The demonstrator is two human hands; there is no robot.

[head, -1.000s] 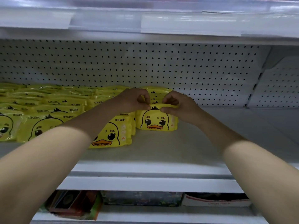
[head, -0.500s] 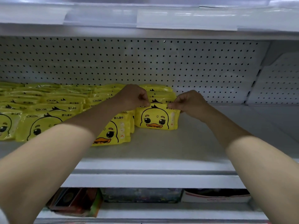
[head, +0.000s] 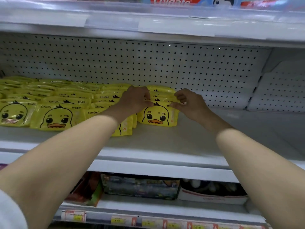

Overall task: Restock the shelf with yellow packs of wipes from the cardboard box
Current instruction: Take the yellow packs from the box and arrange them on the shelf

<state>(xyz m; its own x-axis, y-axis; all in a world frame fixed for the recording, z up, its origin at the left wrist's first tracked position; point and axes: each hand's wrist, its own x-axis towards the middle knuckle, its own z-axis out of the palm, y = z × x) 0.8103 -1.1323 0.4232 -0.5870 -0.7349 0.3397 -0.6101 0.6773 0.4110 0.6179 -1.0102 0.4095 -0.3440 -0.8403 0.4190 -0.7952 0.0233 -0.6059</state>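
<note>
A yellow pack of wipes (head: 157, 117) with a duck face stands upright at the front of the rightmost row on the white shelf (head: 165, 141). My left hand (head: 136, 100) pinches its top left corner. My right hand (head: 188, 103) pinches its top right edge between thumb and fingers. More yellow packs (head: 56, 118) stand in rows to the left and behind. The cardboard box is out of view.
A white pegboard back panel (head: 165, 66) closes the shelf behind the packs. The shelf's right half (head: 247, 126) is bare. An upper shelf (head: 148, 25) hangs close above. Boxed goods (head: 140, 187) sit on the lower shelf.
My hands have spread from the pack's top middle to its two top corners. The pack stands a little straighter. The camera has tilted up slightly.
</note>
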